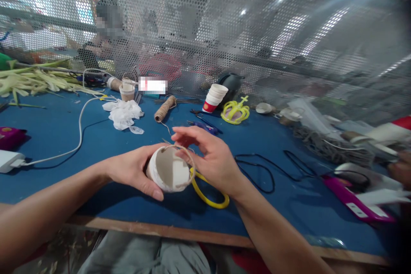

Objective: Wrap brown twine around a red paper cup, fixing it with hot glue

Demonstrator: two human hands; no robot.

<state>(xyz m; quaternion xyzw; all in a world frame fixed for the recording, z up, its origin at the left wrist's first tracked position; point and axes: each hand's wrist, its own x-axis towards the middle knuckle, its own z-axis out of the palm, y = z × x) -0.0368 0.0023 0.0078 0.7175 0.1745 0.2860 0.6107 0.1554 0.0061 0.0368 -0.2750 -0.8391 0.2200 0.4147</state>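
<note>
My left hand (136, 171) is wrapped around a white paper cup (157, 175), which is tilted so its inside faces me. A pale, textured band covers the cup's outside, and a thin twine handle (193, 165) loops over its mouth. Beside the loop, my right hand (212, 158) has curved fingers held apart from the thumb, the thumb close against the twine. Scissors with a yellow handle (212, 203) show below that hand, their other parts mostly hidden. Beyond the cup lies a twine spool (165, 109), its loose strand running towards my right fingers.
White crumpled lace (123, 113), stacked paper cups (214, 97), a yellow-green woven crown (236, 113) and blue-handled pliers (205, 127) lie farther back. A white cable (80, 130) crosses the left, a black cord (272, 175) the right. Perforated metal mesh (199, 21) stands behind.
</note>
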